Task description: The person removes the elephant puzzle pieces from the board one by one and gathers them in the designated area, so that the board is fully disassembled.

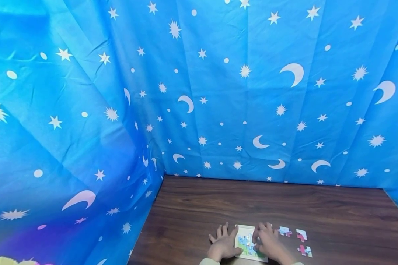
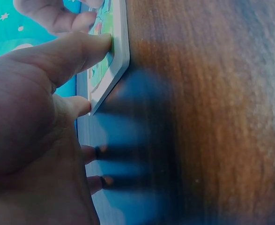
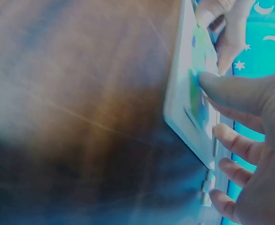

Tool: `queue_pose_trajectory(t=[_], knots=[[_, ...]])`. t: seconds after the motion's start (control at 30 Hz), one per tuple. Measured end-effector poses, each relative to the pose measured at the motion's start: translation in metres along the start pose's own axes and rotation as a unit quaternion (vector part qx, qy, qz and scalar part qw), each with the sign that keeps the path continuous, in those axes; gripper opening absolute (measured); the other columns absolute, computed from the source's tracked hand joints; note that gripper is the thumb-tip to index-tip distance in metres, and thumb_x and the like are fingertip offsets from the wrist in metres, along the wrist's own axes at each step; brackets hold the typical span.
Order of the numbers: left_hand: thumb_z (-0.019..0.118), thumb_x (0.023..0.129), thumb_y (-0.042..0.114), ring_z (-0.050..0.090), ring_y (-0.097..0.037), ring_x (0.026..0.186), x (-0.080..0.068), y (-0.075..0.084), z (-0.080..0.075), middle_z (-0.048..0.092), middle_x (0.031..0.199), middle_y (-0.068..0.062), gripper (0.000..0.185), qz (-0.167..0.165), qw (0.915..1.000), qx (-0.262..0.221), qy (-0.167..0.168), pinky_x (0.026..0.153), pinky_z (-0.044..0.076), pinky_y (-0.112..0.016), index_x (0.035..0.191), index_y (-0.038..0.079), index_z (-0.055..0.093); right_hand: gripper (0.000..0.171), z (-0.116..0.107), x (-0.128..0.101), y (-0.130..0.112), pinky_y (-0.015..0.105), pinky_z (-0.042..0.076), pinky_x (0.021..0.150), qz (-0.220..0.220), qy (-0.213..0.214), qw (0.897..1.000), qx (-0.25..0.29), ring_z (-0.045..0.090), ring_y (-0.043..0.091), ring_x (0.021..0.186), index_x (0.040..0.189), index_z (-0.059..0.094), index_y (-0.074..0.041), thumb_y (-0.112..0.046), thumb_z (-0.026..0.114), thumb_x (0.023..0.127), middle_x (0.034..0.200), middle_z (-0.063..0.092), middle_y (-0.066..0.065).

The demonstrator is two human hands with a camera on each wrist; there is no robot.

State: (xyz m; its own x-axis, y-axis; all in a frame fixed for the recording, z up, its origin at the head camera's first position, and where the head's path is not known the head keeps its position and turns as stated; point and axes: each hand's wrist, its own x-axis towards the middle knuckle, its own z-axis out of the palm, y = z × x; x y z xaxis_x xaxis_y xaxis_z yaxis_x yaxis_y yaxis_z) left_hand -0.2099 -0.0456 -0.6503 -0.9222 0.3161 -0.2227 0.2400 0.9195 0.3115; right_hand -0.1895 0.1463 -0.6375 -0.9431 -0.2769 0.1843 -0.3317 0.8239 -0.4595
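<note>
Left hand [image 1: 223, 244] lies flat, thumb steadying the puzzle tray [image 1: 241, 230]; the right hand's [image 1: 267, 241] straight fingers press a piece home, so fetching a loose piece [image 1: 301, 235] beyond its fingertips seems next.

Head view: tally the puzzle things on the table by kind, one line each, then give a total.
Puzzle board: 1
Loose puzzle pieces to its right: 3 (near board, far top, bottom)
Total: 4

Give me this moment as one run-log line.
left hand: flat on table, thumb on puzzle tray | right hand: pressing piece in tray | loose pieces: right of tray
</note>
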Motion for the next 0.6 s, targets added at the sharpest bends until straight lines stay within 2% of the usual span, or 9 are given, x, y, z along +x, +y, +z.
queue_pose_trajectory(t=[0.07,0.2,0.37,0.6], knots=[[0.069,0.072,0.047,0.026,-0.037,0.128,0.000,0.000,-0.002,0.030,0.141,-0.010,0.075,0.001,1.0000,-0.003,0.000,0.087,0.019,-0.075,0.139,0.036,0.038,0.028,-0.001,0.003,0.001,0.056,0.030,0.072,-0.003,-0.012,1.000,0.003,0.041,0.028,0.089,0.059,0.054,-0.024,-0.014,0.080,0.058,0.086,0.045,-0.006],[0.070,0.071,0.049,0.027,-0.037,0.128,0.000,0.002,-0.003,0.030,0.142,-0.011,0.077,-0.001,1.0000,0.003,0.001,0.087,0.020,-0.075,0.140,0.036,0.037,0.025,-0.005,0.006,0.003,0.049,0.030,0.068,-0.018,-0.035,0.999,-0.006,0.040,0.026,0.089,0.060,0.054,-0.024,-0.016,0.078,0.063,0.088,0.044,-0.006],[0.069,0.071,0.051,0.027,-0.037,0.128,0.000,0.001,0.001,0.030,0.142,-0.011,0.077,-0.003,0.9999,0.012,0.009,0.088,0.020,-0.074,0.140,0.037,0.036,0.022,-0.009,0.005,0.005,0.047,0.031,0.067,-0.034,-0.058,0.998,0.000,0.040,0.026,0.091,0.064,0.056,-0.027,-0.023,0.075,0.072,0.094,0.046,-0.003],[0.068,0.072,0.051,0.026,-0.037,0.128,-0.003,0.001,-0.004,0.029,0.142,-0.011,0.076,0.001,1.0000,0.002,0.001,0.088,0.020,-0.074,0.140,0.036,0.036,0.020,-0.013,0.004,0.006,0.046,0.030,0.068,-0.038,-0.063,0.997,0.004,0.040,0.028,0.096,0.066,0.057,-0.029,-0.025,0.075,0.074,0.099,0.048,-0.001]])
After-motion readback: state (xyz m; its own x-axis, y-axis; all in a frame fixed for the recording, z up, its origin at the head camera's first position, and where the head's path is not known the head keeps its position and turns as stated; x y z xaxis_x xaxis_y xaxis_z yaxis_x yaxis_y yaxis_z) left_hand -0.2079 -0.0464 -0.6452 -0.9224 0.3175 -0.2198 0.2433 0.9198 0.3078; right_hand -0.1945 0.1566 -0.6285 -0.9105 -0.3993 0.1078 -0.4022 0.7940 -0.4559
